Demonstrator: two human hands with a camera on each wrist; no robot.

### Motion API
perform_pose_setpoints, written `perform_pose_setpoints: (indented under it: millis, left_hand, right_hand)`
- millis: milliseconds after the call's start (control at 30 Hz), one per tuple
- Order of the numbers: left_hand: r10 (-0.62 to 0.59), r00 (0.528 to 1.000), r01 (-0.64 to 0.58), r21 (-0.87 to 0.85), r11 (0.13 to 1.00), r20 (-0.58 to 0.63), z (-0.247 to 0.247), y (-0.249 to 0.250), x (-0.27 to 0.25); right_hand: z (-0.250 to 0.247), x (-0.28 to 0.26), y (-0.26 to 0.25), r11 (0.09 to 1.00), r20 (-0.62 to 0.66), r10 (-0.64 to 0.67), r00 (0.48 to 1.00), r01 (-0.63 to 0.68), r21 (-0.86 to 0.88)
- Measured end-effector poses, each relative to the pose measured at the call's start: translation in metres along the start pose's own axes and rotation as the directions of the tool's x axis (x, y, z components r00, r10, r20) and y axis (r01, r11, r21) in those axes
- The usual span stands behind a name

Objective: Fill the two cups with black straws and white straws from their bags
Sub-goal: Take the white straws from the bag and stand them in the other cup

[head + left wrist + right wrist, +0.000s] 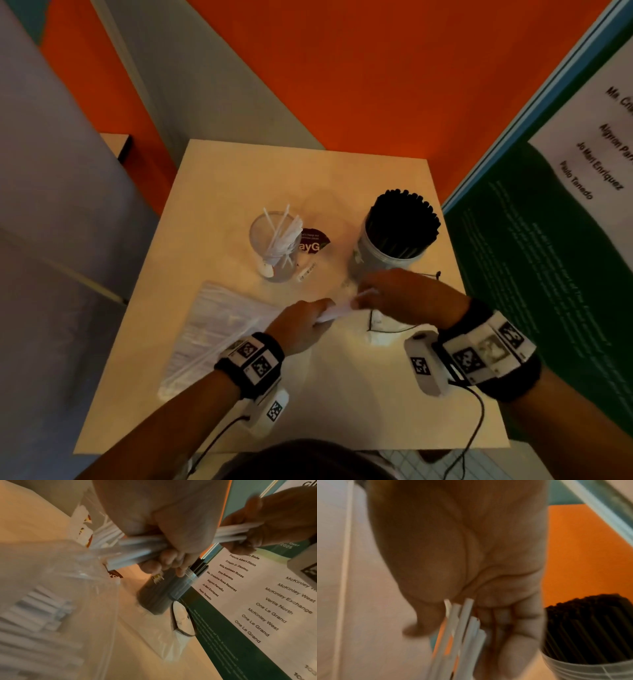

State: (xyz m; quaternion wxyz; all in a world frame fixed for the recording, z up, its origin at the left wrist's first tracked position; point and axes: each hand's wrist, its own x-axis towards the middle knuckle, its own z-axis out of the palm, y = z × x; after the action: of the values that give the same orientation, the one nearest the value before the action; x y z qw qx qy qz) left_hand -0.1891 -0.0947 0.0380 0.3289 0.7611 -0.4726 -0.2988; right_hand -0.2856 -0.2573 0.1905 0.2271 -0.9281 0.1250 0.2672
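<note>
A clear cup (272,245) at the table's middle holds a few white straws. To its right stands a second clear cup (394,240) packed with black straws (590,626). Between them and me, both hands hold one bundle of white straws (145,547). My left hand (301,325) grips the bundle with curled fingers (157,563). My right hand (400,294) holds the bundle's other end (464,628), fingers curled round it. The clear bag of white straws (212,329) lies at the left, under my left wrist.
A maroon sticker (313,241) lies between the cups. A flattened clear bag with a black line (380,325) lies under my right hand. A green and white poster board (548,240) stands close along the table's right edge. Orange wall behind.
</note>
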Motion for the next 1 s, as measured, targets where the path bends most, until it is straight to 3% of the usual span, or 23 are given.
perform_pose_setpoints:
  millis: [67, 133, 167, 300, 400, 467, 533, 600, 667, 733, 867, 933, 1000]
  left_hand:
    - [0.001, 0.999, -0.004, -0.082, 0.997, -0.039, -0.010, -0.001, -0.002]
    - [-0.035, 0.998, 0.027, -0.143, 0.989, -0.059, -0.018, -0.001, -0.001]
    - [-0.050, 0.996, 0.038, -0.167, 0.985, -0.068, -0.021, -0.001, -0.001]
    - [-0.087, 0.994, 0.069, -0.238, 0.969, -0.067, -0.024, 0.001, 0.000]
    - [-0.129, 0.988, 0.099, -0.292, 0.951, -0.087, -0.028, -0.001, 0.000]
    - [-0.133, 0.987, 0.097, -0.316, 0.944, -0.095, -0.032, -0.002, 0.000]
    - [-0.153, 0.979, 0.095, -0.356, 0.930, -0.139, -0.037, -0.002, 0.001]
    - [-0.159, 0.966, 0.059, -0.426, 0.903, -0.203, -0.042, 0.001, 0.005]
    - [-0.132, 0.962, 0.016, -0.433, 0.901, -0.239, -0.048, 0.005, 0.010]
    - [-0.089, 0.963, -0.024, -0.408, 0.913, -0.256, -0.058, 0.008, 0.016]
    - [-0.102, 0.923, 0.019, -0.221, 0.975, -0.370, -0.085, -0.011, 0.022]
    - [-0.111, 0.880, 0.066, -0.112, 0.992, -0.462, -0.097, -0.028, 0.024]
    - [-0.167, 0.867, 0.139, -0.095, 0.986, -0.469, -0.105, -0.045, 0.027]
  right_hand:
    - [-0.007, 0.006, 0.002, 0.941, -0.274, -0.029, 0.961, 0.119, 0.318]
    - [-0.001, 0.013, -0.006, 0.818, -0.553, 0.010, 0.833, 0.312, 0.484]
    - [0.006, 0.019, -0.012, 0.758, -0.603, 0.022, 0.797, 0.380, 0.530]
    - [0.032, 0.048, -0.030, 0.683, -0.535, 0.027, 0.844, 0.375, 0.627]
    - [0.034, 0.064, -0.035, 0.594, -0.558, 0.096, 0.824, 0.403, 0.697]
    - [0.036, 0.068, -0.037, 0.486, -0.603, 0.104, 0.791, 0.489, 0.725]
    - [0.039, 0.073, -0.038, 0.313, -0.658, 0.123, 0.743, 0.600, 0.736]
    - [0.044, 0.077, -0.045, 0.184, -0.643, 0.101, 0.759, 0.621, 0.762]
    - [0.046, 0.084, -0.056, 0.246, -0.626, 0.045, 0.778, 0.599, 0.762]
    - [0.037, 0.090, -0.065, 0.249, -0.675, 0.033, 0.737, 0.648, 0.720]
    - [-0.013, 0.103, -0.059, 0.118, -0.801, 0.113, 0.589, 0.792, 0.599]
    - [-0.033, 0.112, -0.054, 0.128, -0.848, 0.149, 0.509, 0.840, 0.527]
    - [-0.042, 0.123, -0.053, 0.171, -0.861, 0.168, 0.479, 0.846, 0.504]
